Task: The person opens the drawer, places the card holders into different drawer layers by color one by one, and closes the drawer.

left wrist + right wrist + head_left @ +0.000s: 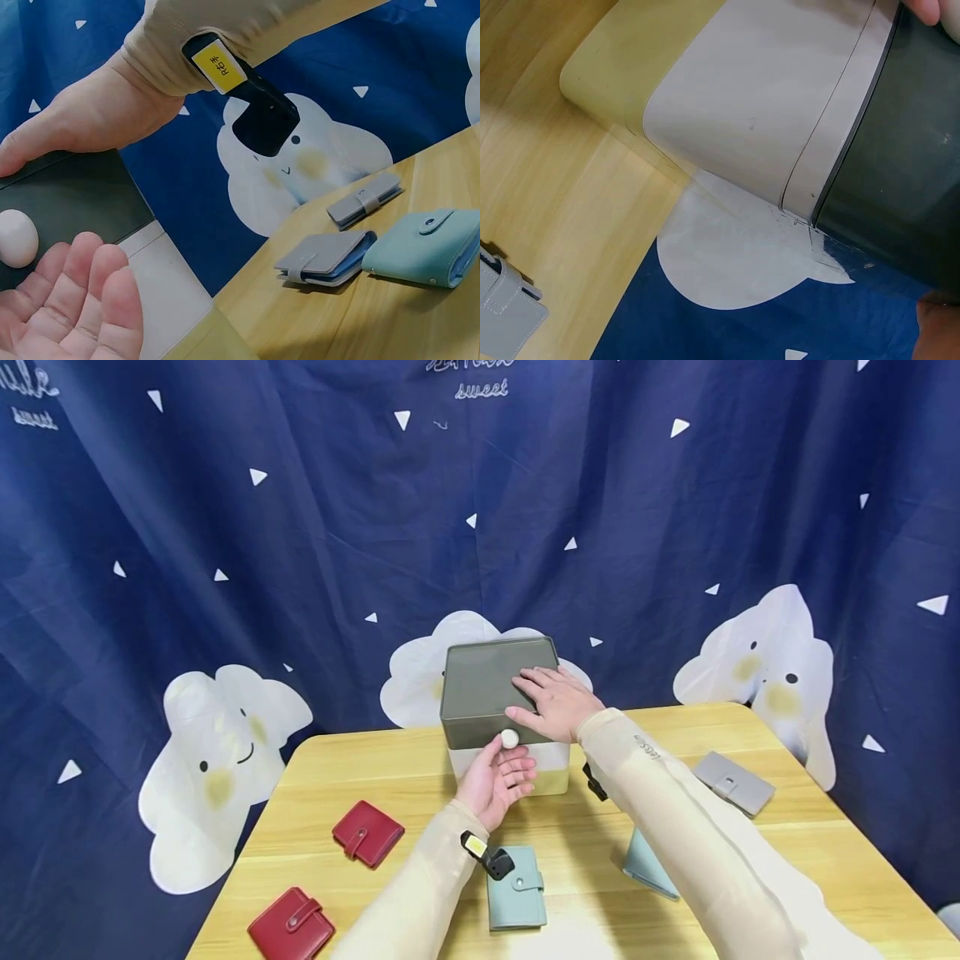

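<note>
Probably readying the lid (480, 685) of the box (552, 758), near the back of the table (292, 810): right grip (557, 704) spread flat on top, left grip (491, 785) slack beside the knob (509, 738), clamped on nothing. Next, likely calls for pinching that knob, keeping the box steady.

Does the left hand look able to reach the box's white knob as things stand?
Probably yes: the left hand is close beside the knob, and the right hand, resting on the lid, leaves the knob uncovered.
</note>
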Demonstrator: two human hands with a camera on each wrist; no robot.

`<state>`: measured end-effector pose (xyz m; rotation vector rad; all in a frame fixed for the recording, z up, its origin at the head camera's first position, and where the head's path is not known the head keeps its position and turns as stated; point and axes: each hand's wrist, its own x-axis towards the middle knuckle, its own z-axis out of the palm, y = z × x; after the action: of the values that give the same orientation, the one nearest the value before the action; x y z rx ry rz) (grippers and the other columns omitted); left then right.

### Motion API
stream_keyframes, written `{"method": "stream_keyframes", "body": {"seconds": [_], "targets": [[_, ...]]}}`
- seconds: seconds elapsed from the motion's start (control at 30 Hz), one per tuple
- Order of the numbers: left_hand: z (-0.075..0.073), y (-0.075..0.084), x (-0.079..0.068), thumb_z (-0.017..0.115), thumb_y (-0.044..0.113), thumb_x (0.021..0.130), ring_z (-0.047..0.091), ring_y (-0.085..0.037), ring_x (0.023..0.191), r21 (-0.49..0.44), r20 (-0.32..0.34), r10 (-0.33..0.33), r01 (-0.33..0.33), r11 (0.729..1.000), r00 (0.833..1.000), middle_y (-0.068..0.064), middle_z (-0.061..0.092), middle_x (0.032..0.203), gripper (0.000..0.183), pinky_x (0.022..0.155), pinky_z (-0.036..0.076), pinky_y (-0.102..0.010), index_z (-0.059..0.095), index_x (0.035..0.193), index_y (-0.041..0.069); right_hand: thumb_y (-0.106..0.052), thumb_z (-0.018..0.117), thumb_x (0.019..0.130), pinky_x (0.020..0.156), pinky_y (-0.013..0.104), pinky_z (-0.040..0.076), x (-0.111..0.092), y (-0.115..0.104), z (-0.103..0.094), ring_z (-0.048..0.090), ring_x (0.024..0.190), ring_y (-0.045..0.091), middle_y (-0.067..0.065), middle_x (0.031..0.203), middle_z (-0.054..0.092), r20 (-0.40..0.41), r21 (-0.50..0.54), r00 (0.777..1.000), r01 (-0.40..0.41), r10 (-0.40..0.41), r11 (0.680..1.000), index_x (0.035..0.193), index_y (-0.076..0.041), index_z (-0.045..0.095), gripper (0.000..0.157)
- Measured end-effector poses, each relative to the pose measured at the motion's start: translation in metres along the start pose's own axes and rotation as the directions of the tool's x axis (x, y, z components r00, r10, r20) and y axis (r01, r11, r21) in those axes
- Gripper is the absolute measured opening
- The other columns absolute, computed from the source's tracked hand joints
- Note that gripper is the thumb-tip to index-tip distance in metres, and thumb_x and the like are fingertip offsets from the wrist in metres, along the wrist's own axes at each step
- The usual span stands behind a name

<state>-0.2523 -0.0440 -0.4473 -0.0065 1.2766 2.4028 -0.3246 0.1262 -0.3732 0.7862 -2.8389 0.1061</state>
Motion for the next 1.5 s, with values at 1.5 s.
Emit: {"method": "stream_keyframes", "body": {"seconds": [1.5], "targets": [[-0.001,-0.008,-0.007,0.046,0.035,0.099,0.062,-0.013,0.072,0.005,-0.057,0.097,-0.097,0.995,0.994,-0.001,0.066,0.08,0.033,0.067,0.046,-0.024,0.064,0.094,0.008,-0.068,0.033,0.093,0.116,0.046,0.013,0.002,0.0,-0.01,0.021,0.144,0.03,0.006,0.155,0.029,0.093,0.133,0.995,-0.033,0.021,0.991,0.151,-0.017,0.034,0.077]]}}
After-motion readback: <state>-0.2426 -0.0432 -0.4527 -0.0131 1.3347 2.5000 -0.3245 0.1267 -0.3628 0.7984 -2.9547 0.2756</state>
